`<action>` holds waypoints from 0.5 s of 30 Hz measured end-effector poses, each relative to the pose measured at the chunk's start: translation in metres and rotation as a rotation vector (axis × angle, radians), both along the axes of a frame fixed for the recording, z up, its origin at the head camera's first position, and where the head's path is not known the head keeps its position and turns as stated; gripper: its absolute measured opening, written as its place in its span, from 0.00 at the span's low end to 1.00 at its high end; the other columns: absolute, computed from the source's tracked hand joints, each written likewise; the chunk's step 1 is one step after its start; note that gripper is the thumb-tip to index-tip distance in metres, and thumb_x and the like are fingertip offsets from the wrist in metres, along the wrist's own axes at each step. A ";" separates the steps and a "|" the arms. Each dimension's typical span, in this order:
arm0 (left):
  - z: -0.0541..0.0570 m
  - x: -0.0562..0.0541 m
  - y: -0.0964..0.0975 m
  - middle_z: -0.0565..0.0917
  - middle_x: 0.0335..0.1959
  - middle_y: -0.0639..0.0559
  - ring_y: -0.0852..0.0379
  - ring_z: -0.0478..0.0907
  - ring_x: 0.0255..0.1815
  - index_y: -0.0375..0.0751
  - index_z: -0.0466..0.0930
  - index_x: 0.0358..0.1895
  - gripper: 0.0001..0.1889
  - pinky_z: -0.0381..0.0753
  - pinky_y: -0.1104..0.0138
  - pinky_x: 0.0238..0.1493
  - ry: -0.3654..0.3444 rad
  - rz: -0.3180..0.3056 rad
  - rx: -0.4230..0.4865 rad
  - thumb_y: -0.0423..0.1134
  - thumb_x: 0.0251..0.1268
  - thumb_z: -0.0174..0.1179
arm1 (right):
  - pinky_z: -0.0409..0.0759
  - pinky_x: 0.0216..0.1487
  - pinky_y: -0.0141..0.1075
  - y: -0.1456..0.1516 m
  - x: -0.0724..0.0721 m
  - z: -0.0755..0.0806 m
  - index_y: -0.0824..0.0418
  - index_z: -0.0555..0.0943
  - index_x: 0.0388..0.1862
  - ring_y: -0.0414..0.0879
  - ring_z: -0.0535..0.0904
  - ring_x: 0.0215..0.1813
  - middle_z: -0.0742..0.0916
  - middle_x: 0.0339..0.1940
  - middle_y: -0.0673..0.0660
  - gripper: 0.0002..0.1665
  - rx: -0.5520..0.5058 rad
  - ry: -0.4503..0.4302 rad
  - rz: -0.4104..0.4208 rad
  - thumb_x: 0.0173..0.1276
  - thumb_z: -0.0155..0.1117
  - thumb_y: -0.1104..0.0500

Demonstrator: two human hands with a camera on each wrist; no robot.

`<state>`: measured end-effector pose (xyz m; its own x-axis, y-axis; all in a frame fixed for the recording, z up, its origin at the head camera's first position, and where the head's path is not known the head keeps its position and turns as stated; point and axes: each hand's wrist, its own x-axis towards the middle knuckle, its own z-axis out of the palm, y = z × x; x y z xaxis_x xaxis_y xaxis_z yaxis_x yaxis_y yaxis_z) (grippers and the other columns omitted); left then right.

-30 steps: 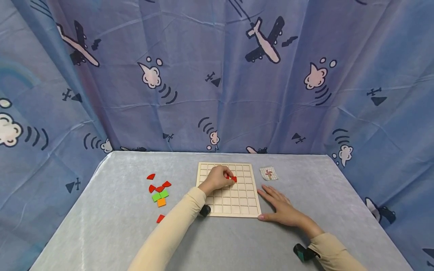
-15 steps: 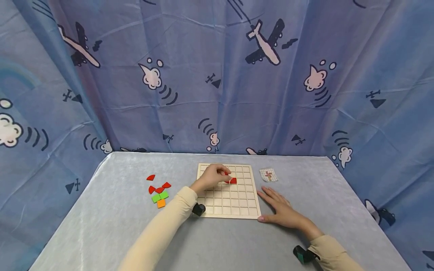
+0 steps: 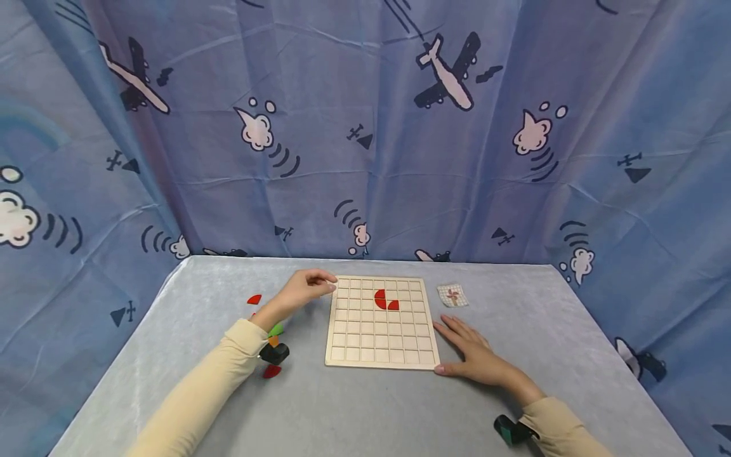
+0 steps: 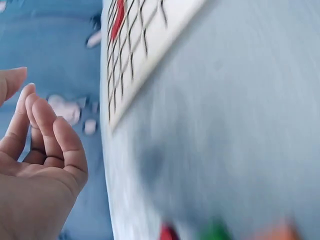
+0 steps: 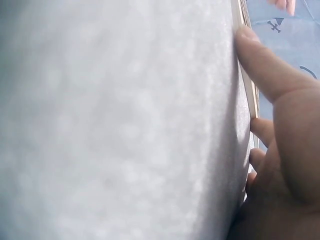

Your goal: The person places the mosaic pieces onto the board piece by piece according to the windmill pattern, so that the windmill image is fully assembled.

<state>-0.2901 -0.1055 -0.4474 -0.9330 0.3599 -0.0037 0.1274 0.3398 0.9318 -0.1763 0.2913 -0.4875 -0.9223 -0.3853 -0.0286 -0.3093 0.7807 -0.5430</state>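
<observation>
A pale wooden grid board [image 3: 365, 355] lies on the table, with three red pieces [image 3: 381, 304] set in cells near its upper middle. My left hand [image 3: 301, 289] hovers just off the board's upper left corner. In the left wrist view its fingers [image 4: 70, 142] are loosely bent, with nothing between them and the thumb. My right hand [image 3: 471, 352] rests flat on the table at the board's right side. The right wrist view shows the thumb [image 5: 265, 65] and fingertips against the board's edge [image 5: 248, 90].
Left of the board lie loose pieces: a red one [image 3: 254, 299], a green one [image 3: 276, 329], an orange one [image 3: 274, 341] and another red one [image 3: 272, 372]. The left forearm covers some of them. A small gridded pattern card [image 3: 453, 295] lies beyond my right hand.
My left hand has let go of a red piece on the board and swung left, off the grid, uncovering the three red pieces. The right hand stays put.
</observation>
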 end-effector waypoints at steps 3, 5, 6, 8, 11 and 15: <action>0.000 0.000 -0.036 0.80 0.35 0.57 0.55 0.75 0.39 0.34 0.79 0.57 0.21 0.77 0.58 0.47 -0.004 0.052 -0.022 0.43 0.67 0.64 | 0.47 0.68 0.73 0.000 0.000 -0.001 0.56 0.61 0.78 0.69 0.48 0.80 0.58 0.81 0.65 0.55 0.000 0.001 0.002 0.56 0.72 0.38; -0.001 0.001 -0.059 0.80 0.35 0.57 0.54 0.75 0.39 0.34 0.79 0.58 0.22 0.77 0.60 0.44 0.005 0.082 -0.037 0.44 0.67 0.64 | 0.46 0.68 0.73 -0.001 0.000 -0.001 0.56 0.61 0.78 0.69 0.48 0.80 0.59 0.81 0.65 0.55 -0.004 0.003 0.003 0.56 0.72 0.38; -0.002 0.001 -0.070 0.80 0.35 0.56 0.53 0.75 0.37 0.33 0.79 0.58 0.22 0.77 0.61 0.42 0.014 0.097 -0.047 0.44 0.66 0.64 | 0.46 0.68 0.73 -0.001 0.000 -0.001 0.56 0.61 0.78 0.69 0.48 0.80 0.59 0.81 0.65 0.55 -0.005 0.005 0.003 0.56 0.73 0.38; -0.006 0.001 -0.091 0.79 0.33 0.53 0.51 0.74 0.33 0.34 0.79 0.58 0.22 0.77 0.63 0.36 0.046 0.126 -0.078 0.43 0.66 0.65 | 0.46 0.68 0.73 -0.001 0.000 -0.001 0.56 0.61 0.78 0.69 0.48 0.80 0.59 0.81 0.65 0.55 -0.007 0.008 0.002 0.56 0.73 0.38; -0.012 0.002 -0.117 0.77 0.34 0.47 0.52 0.73 0.30 0.34 0.80 0.58 0.22 0.75 0.66 0.30 0.093 0.172 -0.146 0.41 0.64 0.67 | 0.46 0.68 0.73 0.000 0.001 0.000 0.56 0.62 0.77 0.69 0.48 0.80 0.59 0.80 0.66 0.55 -0.009 0.010 0.002 0.56 0.73 0.39; -0.021 0.001 -0.141 0.79 0.42 0.37 0.54 0.73 0.37 0.35 0.80 0.59 0.22 0.74 0.70 0.34 0.133 0.224 -0.228 0.39 0.62 0.68 | 0.47 0.68 0.73 -0.001 0.001 0.000 0.56 0.62 0.77 0.70 0.48 0.79 0.59 0.80 0.66 0.55 -0.004 0.015 0.007 0.56 0.73 0.39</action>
